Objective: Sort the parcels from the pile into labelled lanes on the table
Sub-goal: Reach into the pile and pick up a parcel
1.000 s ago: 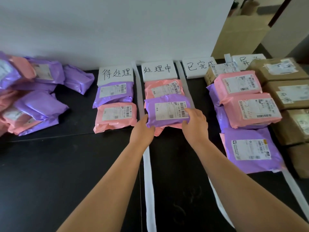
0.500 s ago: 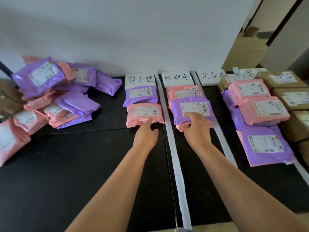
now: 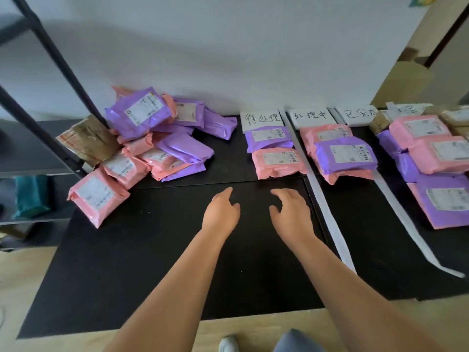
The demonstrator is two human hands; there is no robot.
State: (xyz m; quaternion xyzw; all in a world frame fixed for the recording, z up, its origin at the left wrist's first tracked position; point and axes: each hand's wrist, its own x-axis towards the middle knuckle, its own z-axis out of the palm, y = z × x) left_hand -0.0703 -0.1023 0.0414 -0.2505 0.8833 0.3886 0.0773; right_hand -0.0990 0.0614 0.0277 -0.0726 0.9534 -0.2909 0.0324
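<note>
The black counter (image 3: 177,262) held a big pile (image 3: 152,138) of pink and purple parcels at its far left, by the wall. White strips (image 3: 327,212) split the right part into lanes, and a purple parcel (image 3: 345,154) lay on pink ones in the second lane. The left hand (image 3: 222,212) and right hand (image 3: 290,210) hung over the counter, each grip loose, fingers apart, holding nothing.
</note>
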